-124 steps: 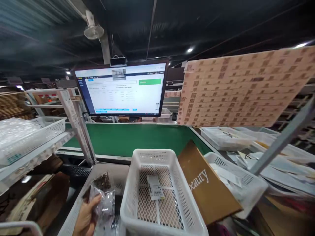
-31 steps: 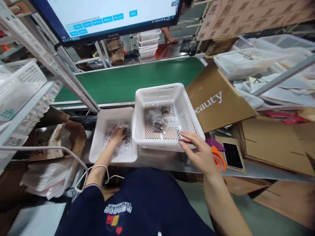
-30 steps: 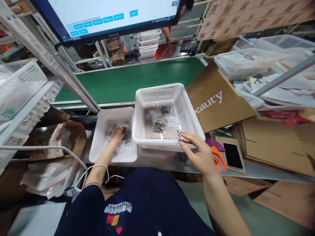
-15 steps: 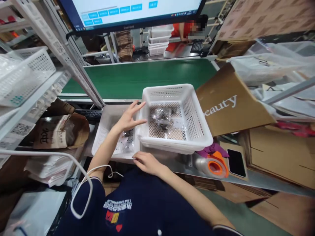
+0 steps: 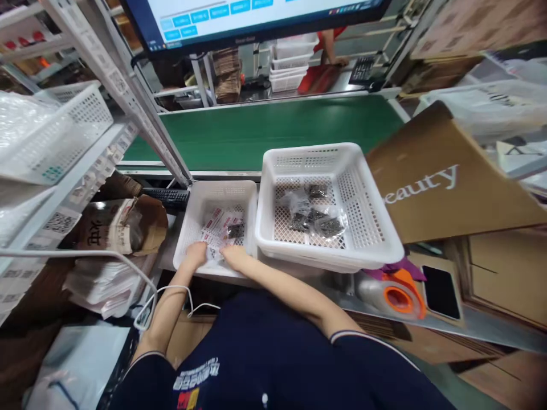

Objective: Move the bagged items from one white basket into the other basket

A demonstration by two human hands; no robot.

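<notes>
Both my hands are over the near side of the smaller white basket [image 5: 183, 228] on the left. My left hand [image 5: 197, 254] is closed at its near left part, fingers pointing inward. Close beside it, my right hand [image 5: 234, 257] is closed too. Between their fingertips shows a clear plastic bag [image 5: 214, 254], which both seem to pinch; its contents are hard to make out. Around it in the basket lie white packets with red print [image 5: 222, 221] and a small bag of dark items [image 5: 235, 230]. Several clear bags of dark pieces [image 5: 329, 225] lie in the larger white basket [image 5: 376, 210].
A green conveyor belt [image 5: 273, 128] runs behind the baskets, below a monitor [image 5: 256, 28]. To the right are a brown cardboard flap [image 5: 448, 199], tape rolls [image 5: 399, 297] and a phone [image 5: 441, 291]. A white cable [image 5: 141, 279] hangs by my left arm. Across the belt another person's hand [image 5: 339, 61] shows.
My left hand has gone from spread open beside the larger basket down into the smaller one and closed. My right hand has moved in from its rim. More bags show spread in the larger basket.
</notes>
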